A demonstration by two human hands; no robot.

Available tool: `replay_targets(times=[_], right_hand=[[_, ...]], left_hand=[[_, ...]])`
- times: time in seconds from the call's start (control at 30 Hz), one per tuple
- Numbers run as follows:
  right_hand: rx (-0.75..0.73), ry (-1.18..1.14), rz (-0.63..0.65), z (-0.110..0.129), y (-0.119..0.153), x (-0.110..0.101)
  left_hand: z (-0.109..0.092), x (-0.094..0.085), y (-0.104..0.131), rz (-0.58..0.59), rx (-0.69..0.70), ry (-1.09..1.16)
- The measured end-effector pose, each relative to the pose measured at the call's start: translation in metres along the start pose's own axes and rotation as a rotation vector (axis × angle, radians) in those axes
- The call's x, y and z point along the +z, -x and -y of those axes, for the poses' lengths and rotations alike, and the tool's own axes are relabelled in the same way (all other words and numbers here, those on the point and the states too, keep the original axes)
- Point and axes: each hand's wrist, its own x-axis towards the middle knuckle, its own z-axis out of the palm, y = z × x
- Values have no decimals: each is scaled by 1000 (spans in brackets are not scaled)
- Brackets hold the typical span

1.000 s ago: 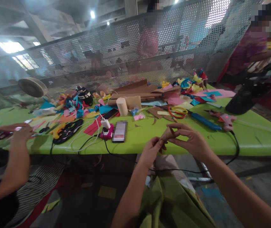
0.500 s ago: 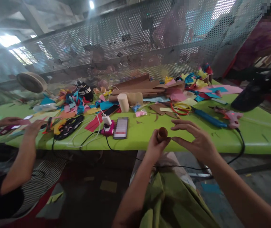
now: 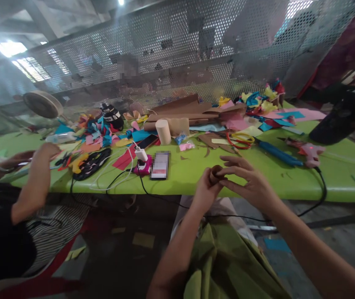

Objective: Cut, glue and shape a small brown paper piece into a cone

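Note:
In front of me, just over the table's near edge, my left hand [image 3: 206, 189] is wrapped round a small brown paper tube [image 3: 216, 169], its round opening facing up. From the right, my right hand [image 3: 247, 176] reaches the tube's rim, thumb and a finger closed on it while another finger stretches out above. The fingers hide much of the tube. Beyond my hands, a pale cylinder [image 3: 163, 132] stands upright on the green table [image 3: 192, 166]. To the right lie a blue-handled tool [image 3: 278, 153] and a pink glue gun [image 3: 311, 151] with a glowing red light.
A phone [image 3: 160, 165] lies by a magenta power adapter [image 3: 143, 166] with cables. Brown paper sheets [image 3: 180, 110], coloured scraps [image 3: 99, 131], yellow and red scissors [image 3: 241, 140] and a dark bottle [image 3: 333, 124] are around. At left, a co-worker's arms [image 3: 35, 178] work over the table.
My right hand has come left to the tube, its fingers now on the rim. My left hand has tilted the tube slightly. The co-worker's hands have moved.

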Motion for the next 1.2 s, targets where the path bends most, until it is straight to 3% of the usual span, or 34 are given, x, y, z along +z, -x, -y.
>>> replay_targets(times=[0.3, 0.47, 0.77, 0.9, 1.1, 1.2], right_hand=[[-42, 57, 37, -4, -2, 5], [-11, 32, -8, -4, -2, 5], [107, -19, -68, -11, 0, 2], [108, -29, -51, -10, -1, 4], [185, -90, -73, -12, -1, -1], [196, -127, -72, -14, 0, -1]], left_hand=[[-13, -2, 5, -49, 107, -589], [-20, 1, 6, -59, 95, -746], [-29, 0, 11, -46, -46, -951], [-31, 2, 12, -23, -7, -921], [-32, -6, 17, 108, -20, -594], [-31, -8, 20, 89, -7, -565]])
